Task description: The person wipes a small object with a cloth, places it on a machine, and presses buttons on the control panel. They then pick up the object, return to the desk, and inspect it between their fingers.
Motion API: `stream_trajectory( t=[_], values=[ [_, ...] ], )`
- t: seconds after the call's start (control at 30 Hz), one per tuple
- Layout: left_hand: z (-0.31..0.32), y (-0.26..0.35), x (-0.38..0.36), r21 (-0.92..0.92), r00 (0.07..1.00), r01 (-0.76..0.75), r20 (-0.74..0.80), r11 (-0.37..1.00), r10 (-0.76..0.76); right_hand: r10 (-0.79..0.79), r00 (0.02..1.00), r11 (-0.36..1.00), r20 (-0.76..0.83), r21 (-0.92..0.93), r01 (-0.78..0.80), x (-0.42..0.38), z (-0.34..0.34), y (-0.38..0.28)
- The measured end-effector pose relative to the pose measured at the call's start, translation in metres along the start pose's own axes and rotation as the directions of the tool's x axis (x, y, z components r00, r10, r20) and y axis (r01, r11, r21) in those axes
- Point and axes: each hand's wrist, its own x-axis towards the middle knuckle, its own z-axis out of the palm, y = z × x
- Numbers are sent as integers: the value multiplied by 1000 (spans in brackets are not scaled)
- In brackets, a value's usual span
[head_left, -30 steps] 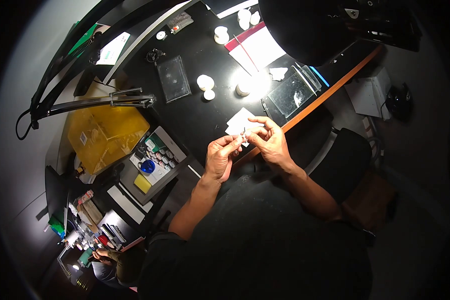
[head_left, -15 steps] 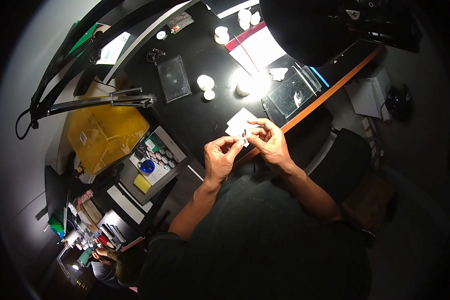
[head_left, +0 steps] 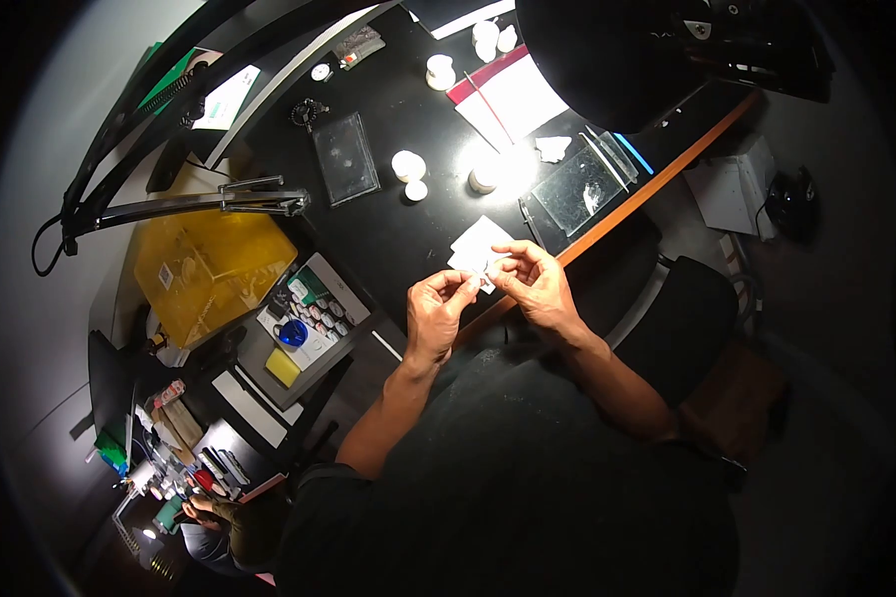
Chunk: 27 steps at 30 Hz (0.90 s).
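Observation:
My left hand (head_left: 436, 316) is closed in a pinch, with thumb and index fingertip together. Facing it, my right hand (head_left: 536, 289) pinches too, its fingertips almost meeting those of the left. Something very small sits between the fingertips, mostly covered, and I cannot make out its kind. Just beyond them, white paper sheets (head_left: 478, 239) lie on the black table (head_left: 423, 234) near its front edge. A small white piece shows below the fingertips. Past the right hand lies a thin dark tool (head_left: 531, 221).
A glass plate (head_left: 572, 194) lies at the right, near a crumpled white tissue (head_left: 553, 148). White jars (head_left: 408, 166) stand farther back. A lamp arm (head_left: 239, 201) reaches in from the left. At lower left, another person's hand (head_left: 199, 505) works at a separate bench.
My hands stay almost in place, with a slight shift of the fingertips. A dark bit that showed between them earlier is now mostly covered.

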Motion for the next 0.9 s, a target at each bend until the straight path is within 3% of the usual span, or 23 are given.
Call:
stream_trajectory(
  t=[0.27,0.5,0.6,0.63,0.73,0.9],
  values=[
    [-21,-20,6,14,994,47,-98,999,-46,117,977,962,-176,-226,-156,-11,-33,24],
    [-25,-28,13,46,991,52,-122,998,-46,79,981,954,-176,-273,-126,-5,-36,45],
    [-27,-36,16,64,992,24,-124,998,-16,-51,983,836,-174,-547,-53,5,-32,52],
    [-28,-39,17,81,992,17,-128,997,-6,-38,980,824,-196,-561,-80,7,-27,48],
    [-28,-42,17,115,991,-1,-133,993,17,-59,992,809,-109,-588,-17,14,-21,49],
    [-27,-41,18,103,993,1,-121,995,12,35,999,829,-14,-559,-37,15,-12,45]
  ],
)
